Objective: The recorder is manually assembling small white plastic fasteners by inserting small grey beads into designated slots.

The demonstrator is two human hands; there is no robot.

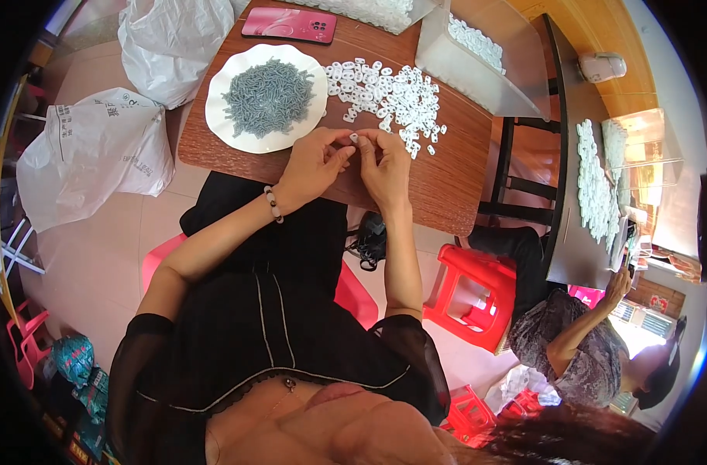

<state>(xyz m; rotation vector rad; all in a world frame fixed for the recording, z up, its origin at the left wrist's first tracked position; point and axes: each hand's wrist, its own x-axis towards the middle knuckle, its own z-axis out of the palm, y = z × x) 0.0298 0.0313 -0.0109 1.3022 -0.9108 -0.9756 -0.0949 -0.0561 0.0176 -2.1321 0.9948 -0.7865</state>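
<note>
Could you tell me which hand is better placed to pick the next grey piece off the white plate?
Probably the left hand: it sits right beside the white plate of grey pieces, while the right hand lies farther away, nearer the white rings.

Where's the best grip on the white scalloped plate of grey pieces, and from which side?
Take the white plate by its bare scalloped rim on the near-left edge, coming from the table's front-left corner. It lies flat with the grey pieces heaped in the middle; the white parts crowd its right side, and both hands sit at its near-right.
</note>
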